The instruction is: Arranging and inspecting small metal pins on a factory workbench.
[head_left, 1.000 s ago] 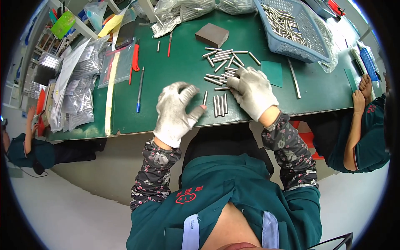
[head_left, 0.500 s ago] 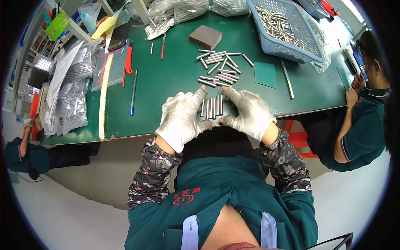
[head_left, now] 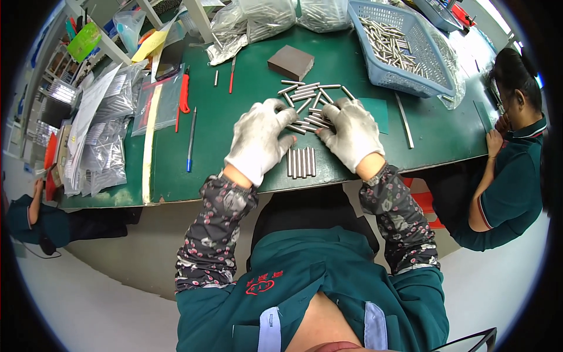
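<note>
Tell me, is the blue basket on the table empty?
No, the blue basket holds a heap of metal rods on the green table.

Left hand (head_left: 258, 141), right hand (head_left: 350, 134) on loose metal rods (head_left: 308, 102).

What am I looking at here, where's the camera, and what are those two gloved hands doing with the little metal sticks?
The picture comes from a wide fisheye camera worn on a person's head, looking down, so straight edges bend near the rim. The two forearms rising from the bottom belong to that person. Both hands wear pale gloves. The left hand and right hand rest on a loose pile of short metal rods on a green table. Neither hand plainly grips anything; the fingers lie spread on the rods. Just in front of the hands, a neat row of rods lies side by side. Further back sit a grey block and a blue basket holding more rods. Left of the hands are a blue pen and bags. Another person sits at the right.
</note>
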`<state>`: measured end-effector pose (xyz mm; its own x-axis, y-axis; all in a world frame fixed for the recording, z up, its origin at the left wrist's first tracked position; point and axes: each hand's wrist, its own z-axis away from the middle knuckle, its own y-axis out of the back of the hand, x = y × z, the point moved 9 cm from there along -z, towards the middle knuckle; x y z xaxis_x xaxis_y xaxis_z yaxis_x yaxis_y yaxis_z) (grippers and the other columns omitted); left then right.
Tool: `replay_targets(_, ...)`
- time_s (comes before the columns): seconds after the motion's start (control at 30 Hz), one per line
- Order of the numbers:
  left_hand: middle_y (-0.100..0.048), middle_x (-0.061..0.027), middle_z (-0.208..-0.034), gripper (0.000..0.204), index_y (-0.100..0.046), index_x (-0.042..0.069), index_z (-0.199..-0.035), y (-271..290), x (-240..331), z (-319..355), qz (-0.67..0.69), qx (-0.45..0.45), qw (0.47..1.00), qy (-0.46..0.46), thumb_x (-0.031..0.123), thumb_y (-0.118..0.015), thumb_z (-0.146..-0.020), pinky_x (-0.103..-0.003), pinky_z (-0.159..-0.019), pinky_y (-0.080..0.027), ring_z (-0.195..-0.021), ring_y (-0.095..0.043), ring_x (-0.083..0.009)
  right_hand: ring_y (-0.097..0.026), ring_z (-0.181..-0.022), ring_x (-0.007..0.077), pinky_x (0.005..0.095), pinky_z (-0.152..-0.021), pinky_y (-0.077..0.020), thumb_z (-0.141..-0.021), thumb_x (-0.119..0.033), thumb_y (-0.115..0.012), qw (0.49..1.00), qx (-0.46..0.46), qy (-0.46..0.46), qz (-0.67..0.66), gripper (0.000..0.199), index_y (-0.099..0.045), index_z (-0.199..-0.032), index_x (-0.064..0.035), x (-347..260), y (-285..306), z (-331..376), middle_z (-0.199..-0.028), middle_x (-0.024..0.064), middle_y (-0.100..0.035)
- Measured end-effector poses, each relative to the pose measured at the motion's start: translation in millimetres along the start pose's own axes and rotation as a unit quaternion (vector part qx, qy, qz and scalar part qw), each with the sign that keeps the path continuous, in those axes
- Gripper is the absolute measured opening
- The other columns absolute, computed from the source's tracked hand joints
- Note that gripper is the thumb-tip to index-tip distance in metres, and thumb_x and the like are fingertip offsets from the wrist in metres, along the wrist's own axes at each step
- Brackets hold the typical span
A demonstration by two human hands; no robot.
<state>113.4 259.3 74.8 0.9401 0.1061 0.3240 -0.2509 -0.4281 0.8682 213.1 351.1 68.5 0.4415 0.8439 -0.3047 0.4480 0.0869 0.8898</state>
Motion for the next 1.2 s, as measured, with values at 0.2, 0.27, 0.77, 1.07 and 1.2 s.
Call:
replay_targets(0.2, -0.061, -0.0059, -0.097, 0.021, -0.067, 0.012, -0.095, -16.4, -11.2, -5.4, -0.027, -0.042, 0.998, 0.047, 0.014, -0.071, -0.074, -0.040, -0.081, -0.047, -0.095, -0.057, -0.0270, -0.059, -0.094, 0.0290, 0.0423, -0.082, -0.0475, -0.076, -0.027, -0.069, 0.996, -0.057, -0.043, 0.046, 0.023, -0.063, -0.086, -0.0070, 2.0, -7.4, 1.4, -0.089, 0.0105, -0.062)
replay_targets(0.27, -0.062, -0.0061, -0.095, 0.019, -0.066, 0.011, -0.093, -13.3, -16.3, 0.5, -0.044, -0.039, 0.996, 0.066, 0.014, -0.071, -0.074, -0.039, -0.081, -0.047, -0.094, -0.058, -0.0271, -0.059, -0.093, 0.0291, 0.0427, -0.081, -0.0471, -0.075, -0.027, -0.068, 0.997, -0.034, -0.051, 0.047, 0.023, -0.063, -0.085, -0.0068, 6.9, 0.1, 9.1, -0.088, 0.0103, -0.063)
replay_targets(0.77, -0.059, -0.0075, -0.078, 0.051, -0.058, 0.006, -0.117, 8.2, -0.2, 52.6, 0.000, -0.019, 0.999, 0.046, 0.024, -0.075, -0.072, -0.039, -0.071, -0.045, -0.075, -0.057, -0.0268, -0.059, -0.090, 0.0350, 0.0411, -0.077, -0.0469, -0.069, -0.023, -0.074, 0.968, -0.164, 0.050, -0.185, 0.063, -0.053, -0.127, -0.0064, 8.4, 0.9, 44.2, -0.096, 0.0183, -0.061)
replay_targets(1.07, -0.056, -0.0097, -0.093, 0.092, -0.050, 0.008, -0.132, 3.5, -8.2, 51.8, -0.018, -0.099, 0.993, 0.067, 0.036, -0.086, -0.052, -0.039, -0.081, -0.045, -0.088, -0.054, -0.0289, -0.057, -0.094, 0.0322, 0.0407, -0.082, -0.0460, -0.066, -0.020, -0.076, 0.977, -0.184, 0.037, -0.103, 0.056, -0.058, -0.117, -0.0083, 12.9, -4.7, 48.0, -0.095, 0.0114, -0.059)
replay_targets(1.2, -0.058, -0.0096, -0.093, 0.081, -0.057, 0.010, -0.124, -3.6, 1.8, 45.2, -0.040, -0.117, 0.991, 0.053, 0.038, -0.085, -0.054, -0.041, -0.083, -0.044, -0.091, -0.055, -0.0292, -0.057, -0.093, 0.0323, 0.0397, -0.081, -0.0464, -0.069, -0.009, -0.067, 0.982, -0.164, 0.021, -0.091, 0.043, -0.060, -0.111, -0.0076, 20.6, 2.4, 46.0, -0.092, 0.0122, -0.059)
